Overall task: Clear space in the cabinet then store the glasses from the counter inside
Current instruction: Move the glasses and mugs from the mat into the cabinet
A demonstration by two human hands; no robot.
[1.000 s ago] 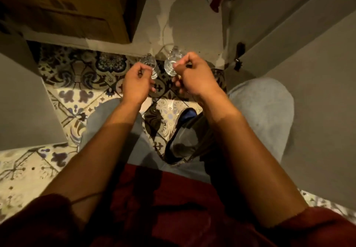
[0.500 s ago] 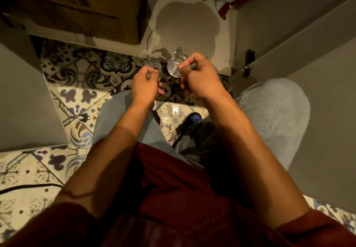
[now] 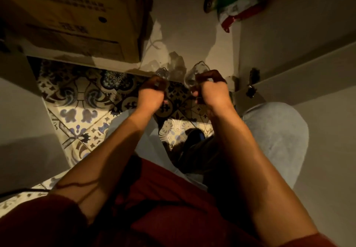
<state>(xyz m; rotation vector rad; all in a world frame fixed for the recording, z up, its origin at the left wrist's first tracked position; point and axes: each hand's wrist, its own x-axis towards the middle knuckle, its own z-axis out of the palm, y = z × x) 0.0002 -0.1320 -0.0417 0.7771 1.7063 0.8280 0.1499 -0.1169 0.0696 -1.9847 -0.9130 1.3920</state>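
Head view looks down at a crouching person, both hands out at the front lip of a low cabinet shelf (image 3: 188, 41). Left hand (image 3: 152, 91) has fingers curled round a small clear glass (image 3: 162, 73); right hand (image 3: 211, 89) pinches a second clear glass (image 3: 194, 73) between thumb and fingers — both glasses sit just at the shelf edge, near each other but apart. Likely step: setting the pair down inside. To do it well, I'd keep them level, steer into the bare patch between the cardboard box (image 3: 73, 17) on the left and the crumpled red-green-white bag (image 3: 234, 9) far right, and lower the bases flat before letting go — thin glass, slippery, chips easily if the two knock together. Shelf is smooth and pale, with a stained patch. Box is matte brown with printed text. Floor tiles (image 3: 81, 96) are glossy, ornate blue-and-cream pattern. Light is dim and glass outlines are faint.
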